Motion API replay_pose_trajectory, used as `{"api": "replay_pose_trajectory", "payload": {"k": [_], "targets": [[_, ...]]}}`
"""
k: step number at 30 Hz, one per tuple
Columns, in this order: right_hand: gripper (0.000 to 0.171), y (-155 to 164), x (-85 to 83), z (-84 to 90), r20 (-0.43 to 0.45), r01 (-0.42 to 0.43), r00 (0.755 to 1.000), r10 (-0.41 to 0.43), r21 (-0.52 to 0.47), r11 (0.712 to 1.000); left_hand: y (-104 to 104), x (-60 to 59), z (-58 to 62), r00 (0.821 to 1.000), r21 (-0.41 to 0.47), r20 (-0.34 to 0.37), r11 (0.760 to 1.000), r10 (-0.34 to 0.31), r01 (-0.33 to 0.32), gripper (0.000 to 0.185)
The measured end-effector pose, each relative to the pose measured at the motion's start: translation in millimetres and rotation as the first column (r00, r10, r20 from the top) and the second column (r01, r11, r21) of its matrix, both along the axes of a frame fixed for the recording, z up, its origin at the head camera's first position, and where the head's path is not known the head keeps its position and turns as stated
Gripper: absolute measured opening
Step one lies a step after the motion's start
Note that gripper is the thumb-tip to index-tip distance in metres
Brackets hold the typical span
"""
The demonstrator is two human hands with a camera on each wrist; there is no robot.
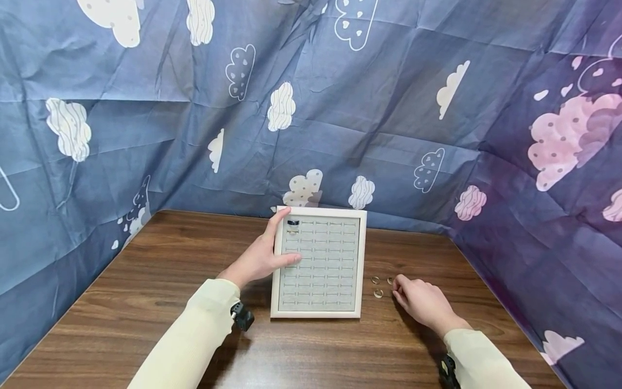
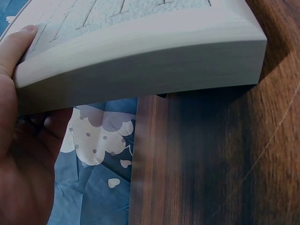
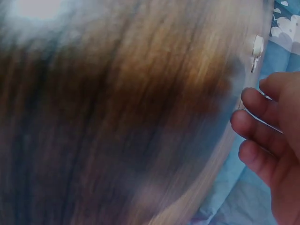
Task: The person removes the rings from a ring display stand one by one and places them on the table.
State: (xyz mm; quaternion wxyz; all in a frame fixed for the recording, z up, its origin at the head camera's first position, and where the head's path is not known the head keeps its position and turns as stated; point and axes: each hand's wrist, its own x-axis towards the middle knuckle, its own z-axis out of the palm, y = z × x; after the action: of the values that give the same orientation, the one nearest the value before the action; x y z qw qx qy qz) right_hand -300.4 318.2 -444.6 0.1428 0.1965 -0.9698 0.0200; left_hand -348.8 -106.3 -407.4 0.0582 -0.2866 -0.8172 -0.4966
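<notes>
The ring tray (image 1: 318, 263) lay on the wooden table (image 1: 160, 281), nearly all slots unfilled; only two rings (image 1: 293, 225) sat at its far-left corner. The left hand (image 1: 262, 255) gripped the tray's left edge. Right of the tray, the right hand (image 1: 423, 302), fingers loosely curled and holding nothing, rested beside three loose rings (image 1: 379, 286).

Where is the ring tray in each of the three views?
Head: the tray lies at table centre, the left hand on its left edge, loose rings to its right.
Left wrist: its white frame fills the top, the thumb on the upper left.
Right wrist: not in view; only blurred wood and the right hand.
Shared landmark: the brown wood table, also the cloud-print cloth.
</notes>
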Motion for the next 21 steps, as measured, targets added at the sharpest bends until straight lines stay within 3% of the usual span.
{"api": "replay_pose_trajectory", "payload": {"k": [5, 21], "targets": [[0.013, 0.5, -2.4, -1.7, 0.05, 0.017, 0.999, -0.017, -0.002, 1.0, 0.5, 0.4, 1.3, 1.0, -0.009, -0.001, 1.0, 0.001, -0.001, 0.11], [0.013, -1.7, -4.8, -5.0, 0.083, 0.031, 0.996, -0.032, 0.004, 0.999, 0.8, -0.3, 0.5, 1.0, -0.001, -0.014, 1.0, 0.007, -0.007, 0.109]]}}
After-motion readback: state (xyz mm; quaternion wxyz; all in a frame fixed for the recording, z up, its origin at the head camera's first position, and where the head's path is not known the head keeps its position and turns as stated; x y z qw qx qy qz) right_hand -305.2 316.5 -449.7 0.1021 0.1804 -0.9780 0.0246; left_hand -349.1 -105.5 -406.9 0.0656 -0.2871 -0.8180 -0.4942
